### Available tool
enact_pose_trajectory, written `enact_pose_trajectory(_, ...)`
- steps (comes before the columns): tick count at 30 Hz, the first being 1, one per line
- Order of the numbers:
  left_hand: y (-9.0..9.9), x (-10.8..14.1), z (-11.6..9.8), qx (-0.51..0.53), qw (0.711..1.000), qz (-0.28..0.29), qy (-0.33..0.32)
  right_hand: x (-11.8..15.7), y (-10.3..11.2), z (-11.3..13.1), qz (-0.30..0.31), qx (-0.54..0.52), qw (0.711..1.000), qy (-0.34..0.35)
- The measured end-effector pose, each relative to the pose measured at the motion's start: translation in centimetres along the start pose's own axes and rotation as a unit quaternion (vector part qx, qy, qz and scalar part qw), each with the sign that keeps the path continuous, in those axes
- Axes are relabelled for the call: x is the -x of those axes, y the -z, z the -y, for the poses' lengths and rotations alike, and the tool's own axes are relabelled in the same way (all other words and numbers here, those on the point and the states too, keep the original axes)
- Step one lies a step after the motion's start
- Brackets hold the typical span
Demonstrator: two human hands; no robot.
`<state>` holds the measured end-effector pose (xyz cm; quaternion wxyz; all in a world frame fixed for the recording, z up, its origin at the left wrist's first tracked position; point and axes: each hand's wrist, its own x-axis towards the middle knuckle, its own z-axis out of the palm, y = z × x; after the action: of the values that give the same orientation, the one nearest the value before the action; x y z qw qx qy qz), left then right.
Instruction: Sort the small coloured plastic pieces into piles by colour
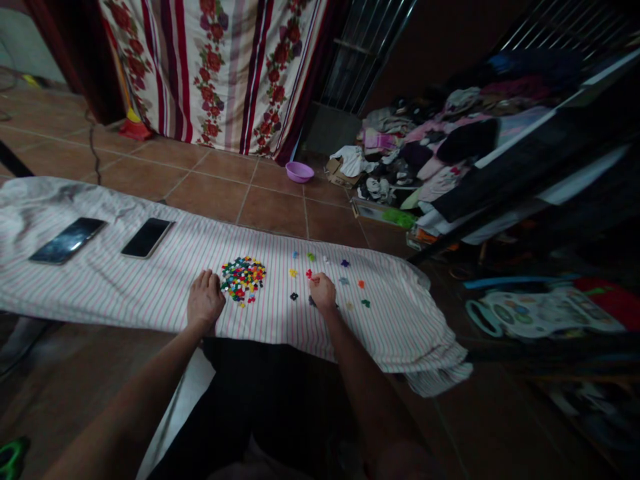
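On a striped cloth lies a round pile of small multicoloured pieces [243,275]. My left hand [206,298] rests on the cloth at the pile's left edge, fingers lying flat. To the right of the pile, small clusters sorted by colour are spread in loose rows, among them a yellow cluster [293,273], a black cluster [294,296], a purple cluster [345,263], an orange cluster [361,284] and a green cluster [366,303]. My right hand [324,291] is pinched at a small red piece [309,274] of the red cluster and partly hides clusters below it.
Two phones, a larger phone [67,241] and a smaller phone [148,238], lie on the left of the striped cloth [195,233]. Beyond it are a tiled floor [215,193], a purple basin [299,173], a floral curtain [215,73] and heaped clothes [425,143].
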<state>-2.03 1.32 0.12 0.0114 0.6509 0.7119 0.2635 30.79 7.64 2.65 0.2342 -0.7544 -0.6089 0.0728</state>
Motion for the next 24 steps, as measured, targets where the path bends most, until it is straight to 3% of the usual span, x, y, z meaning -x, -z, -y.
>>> enact_pose_trajectory(8,0.3,0.0,-0.2,-0.032,0.999,0.001,-0.008,-0.8,-0.7,-0.5,0.011,0.014,1.0,-0.01)
enact_pose_trajectory(24,0.1,0.1,0.1,-0.002,1.0,-0.003,-0.004,-1.4,-0.9,-0.1,0.008,-0.04,0.999,-0.018)
